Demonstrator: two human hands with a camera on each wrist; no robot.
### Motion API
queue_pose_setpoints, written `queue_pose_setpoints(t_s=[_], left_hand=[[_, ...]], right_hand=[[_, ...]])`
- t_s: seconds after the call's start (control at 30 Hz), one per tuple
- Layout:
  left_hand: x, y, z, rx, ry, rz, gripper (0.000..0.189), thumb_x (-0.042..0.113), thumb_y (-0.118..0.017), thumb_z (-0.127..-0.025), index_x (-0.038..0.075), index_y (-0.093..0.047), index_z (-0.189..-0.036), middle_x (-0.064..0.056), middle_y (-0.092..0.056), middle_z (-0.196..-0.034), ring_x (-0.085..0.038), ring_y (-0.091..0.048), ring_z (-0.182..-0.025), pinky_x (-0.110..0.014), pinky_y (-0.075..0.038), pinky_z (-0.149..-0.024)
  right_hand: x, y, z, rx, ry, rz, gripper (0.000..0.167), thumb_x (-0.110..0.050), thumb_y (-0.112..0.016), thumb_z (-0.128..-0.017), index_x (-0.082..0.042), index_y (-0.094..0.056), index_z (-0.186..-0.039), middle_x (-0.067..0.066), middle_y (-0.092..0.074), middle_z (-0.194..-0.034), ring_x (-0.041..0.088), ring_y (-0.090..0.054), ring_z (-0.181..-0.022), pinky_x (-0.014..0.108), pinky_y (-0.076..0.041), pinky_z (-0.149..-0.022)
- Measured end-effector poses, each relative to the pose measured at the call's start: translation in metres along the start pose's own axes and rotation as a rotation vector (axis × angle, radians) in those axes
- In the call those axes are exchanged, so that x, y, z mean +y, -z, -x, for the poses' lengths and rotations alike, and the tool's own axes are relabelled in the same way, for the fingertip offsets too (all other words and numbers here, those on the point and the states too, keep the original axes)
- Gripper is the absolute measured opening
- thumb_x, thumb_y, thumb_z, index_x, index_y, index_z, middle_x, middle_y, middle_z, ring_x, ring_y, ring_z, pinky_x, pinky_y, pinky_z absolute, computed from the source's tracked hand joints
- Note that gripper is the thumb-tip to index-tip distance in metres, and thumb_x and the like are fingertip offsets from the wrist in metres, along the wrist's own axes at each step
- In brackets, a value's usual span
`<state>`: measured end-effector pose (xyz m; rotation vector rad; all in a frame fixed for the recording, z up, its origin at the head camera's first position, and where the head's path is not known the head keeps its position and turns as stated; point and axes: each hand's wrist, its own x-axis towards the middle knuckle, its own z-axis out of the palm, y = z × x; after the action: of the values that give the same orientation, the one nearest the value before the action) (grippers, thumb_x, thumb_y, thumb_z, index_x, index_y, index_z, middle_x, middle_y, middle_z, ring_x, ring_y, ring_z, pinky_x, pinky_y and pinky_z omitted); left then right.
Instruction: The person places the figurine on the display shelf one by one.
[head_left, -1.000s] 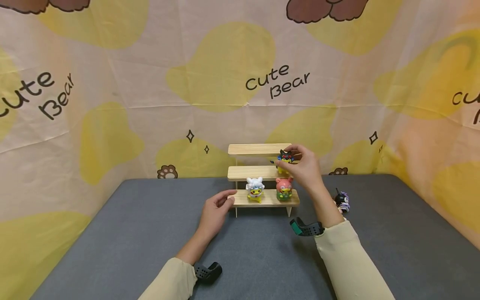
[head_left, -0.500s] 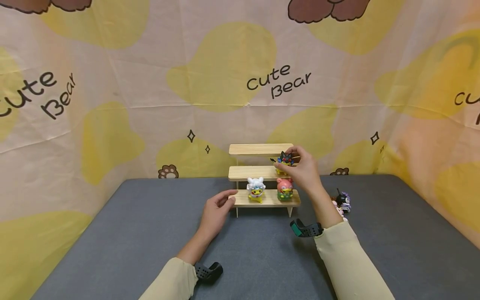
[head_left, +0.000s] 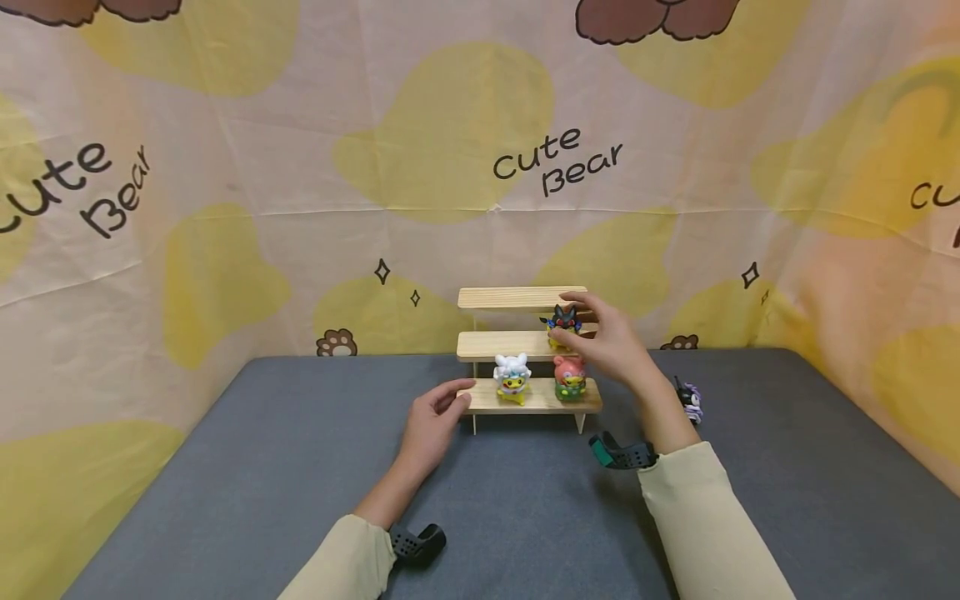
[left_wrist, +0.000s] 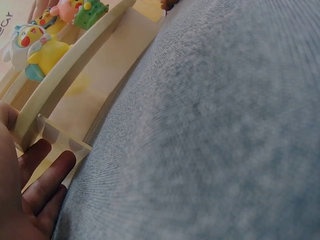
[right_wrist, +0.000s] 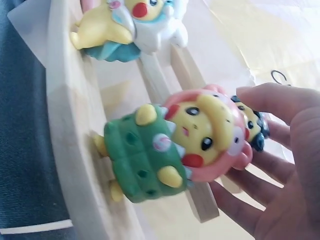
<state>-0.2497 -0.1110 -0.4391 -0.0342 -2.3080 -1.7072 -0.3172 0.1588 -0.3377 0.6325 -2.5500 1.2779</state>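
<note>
A three-tier wooden display stand [head_left: 487,343] stands on the table. My left hand [head_left: 429,425] grips the left end of its lowest shelf, thumb and fingers about the edge in the left wrist view. On the middle shelf, at the right, is a black-eared figurine [head_left: 562,320]. My right hand [head_left: 611,337] holds it between thumb and fingers, which partly cover it. In the right wrist view that figurine is mostly hidden behind a figurine in a pink hood and green outfit [right_wrist: 150,157]. This one stands on the lowest shelf, right of a white-hooded yellow figurine [head_left: 512,380].
A black and purple figurine [head_left: 690,402] lies on the grey table [head_left: 247,483] to the right, partly behind my right forearm. Behind the stand hangs a printed cloth [head_left: 300,167]. The top shelf [head_left: 517,297] is above the middle one.
The black-eared figurine has shifted slightly left along the middle shelf, with my right hand on it. My right forearm has swung a little right. My left hand keeps its place on the stand.
</note>
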Motion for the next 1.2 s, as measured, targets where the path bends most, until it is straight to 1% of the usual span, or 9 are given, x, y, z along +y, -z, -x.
queue_pose_setpoints(t_s=[0.1, 0.23, 0.33, 0.5, 0.63, 0.73, 0.83, 0.97, 1.2], left_hand=[[0.001, 0.000, 0.000, -0.005, -0.004, 0.004, 0.023, 0.019, -0.067, -0.097, 0.016, -0.076, -0.118, -0.008, -0.074, -0.121, -0.011, -0.062, -0.094, -0.022, -0.046, -0.075], [0.001, 0.000, 0.001, -0.008, -0.011, 0.008, 0.023, 0.019, -0.067, -0.097, 0.016, -0.076, -0.118, -0.008, -0.074, -0.120, -0.010, -0.062, -0.093, -0.022, -0.046, -0.074], [0.001, 0.000, 0.001, -0.009, -0.016, 0.014, 0.023, 0.018, -0.067, -0.097, 0.015, -0.076, -0.118, -0.008, -0.074, -0.120, -0.009, -0.062, -0.094, -0.021, -0.047, -0.075], [0.001, -0.001, 0.001, -0.012, -0.019, 0.019, 0.023, 0.019, -0.067, -0.097, 0.015, -0.076, -0.118, -0.008, -0.074, -0.121, -0.009, -0.063, -0.095, -0.021, -0.047, -0.075], [0.001, -0.002, 0.001, -0.014, -0.015, 0.019, 0.023, 0.019, -0.067, -0.097, 0.016, -0.076, -0.118, -0.008, -0.074, -0.121, -0.010, -0.062, -0.094, -0.022, -0.047, -0.075], [0.001, -0.002, 0.001, -0.015, -0.016, 0.020, 0.023, 0.019, -0.067, -0.097, 0.015, -0.076, -0.118, -0.008, -0.074, -0.120, -0.010, -0.061, -0.092, -0.022, -0.045, -0.073], [0.001, -0.002, 0.001, -0.017, -0.015, 0.025, 0.023, 0.019, -0.068, -0.097, 0.016, -0.076, -0.118, -0.009, -0.074, -0.119, -0.011, -0.060, -0.090, -0.022, -0.044, -0.071], [-0.001, -0.002, 0.000, -0.013, -0.015, 0.036, 0.023, 0.019, -0.068, -0.097, 0.015, -0.076, -0.118, -0.009, -0.074, -0.120, -0.010, -0.062, -0.092, -0.021, -0.046, -0.073], [-0.002, 0.000, -0.001, -0.008, -0.017, 0.035, 0.024, 0.020, -0.067, -0.098, 0.015, -0.075, -0.120, -0.010, -0.074, -0.122, -0.009, -0.064, -0.096, -0.021, -0.047, -0.074]], right_hand=[[0.001, 0.005, 0.001, -0.030, 0.016, -0.032, 0.057, -0.025, -0.074, -0.093, -0.013, -0.052, -0.145, 0.015, -0.057, -0.143, 0.041, -0.059, -0.128, 0.049, -0.055, -0.093], [0.003, 0.009, 0.004, -0.060, 0.015, -0.114, 0.052, -0.020, -0.073, -0.094, -0.011, -0.055, -0.142, 0.015, -0.057, -0.143, 0.039, -0.059, -0.127, 0.033, -0.058, -0.076], [0.003, 0.010, 0.004, -0.063, 0.013, -0.152, 0.050, -0.018, -0.073, -0.093, -0.010, -0.057, -0.140, 0.017, -0.060, -0.138, 0.040, -0.062, -0.124, 0.025, -0.057, -0.070], [0.005, 0.010, 0.004, -0.051, 0.015, -0.147, 0.047, -0.017, -0.075, -0.092, -0.010, -0.060, -0.136, 0.019, -0.064, -0.131, 0.039, -0.065, -0.118, 0.025, -0.057, -0.069], [0.004, 0.010, 0.004, -0.048, 0.008, -0.154, 0.046, -0.016, -0.075, -0.093, -0.007, -0.060, -0.135, 0.021, -0.063, -0.130, 0.042, -0.065, -0.116, 0.027, -0.058, -0.064], [0.004, 0.011, 0.005, -0.042, 0.004, -0.142, 0.048, -0.017, -0.075, -0.093, -0.008, -0.058, -0.137, 0.021, -0.062, -0.134, 0.043, -0.064, -0.118, 0.034, -0.060, -0.067], [0.002, 0.012, 0.005, -0.015, 0.018, -0.103, 0.055, -0.020, -0.076, -0.092, -0.008, -0.055, -0.142, 0.019, -0.057, -0.141, 0.041, -0.059, -0.125, 0.047, -0.059, -0.084], [-0.005, 0.017, 0.007, 0.062, 0.053, -0.061, 0.057, -0.024, -0.077, -0.091, -0.007, -0.056, -0.142, 0.018, -0.054, -0.144, 0.037, -0.052, -0.132, 0.057, -0.048, -0.102], [-0.027, 0.035, 0.014, 0.205, 0.121, -0.011, 0.041, -0.024, -0.073, -0.094, -0.004, -0.065, -0.130, 0.018, -0.062, -0.133, 0.034, -0.058, -0.122, 0.056, -0.050, -0.099]])
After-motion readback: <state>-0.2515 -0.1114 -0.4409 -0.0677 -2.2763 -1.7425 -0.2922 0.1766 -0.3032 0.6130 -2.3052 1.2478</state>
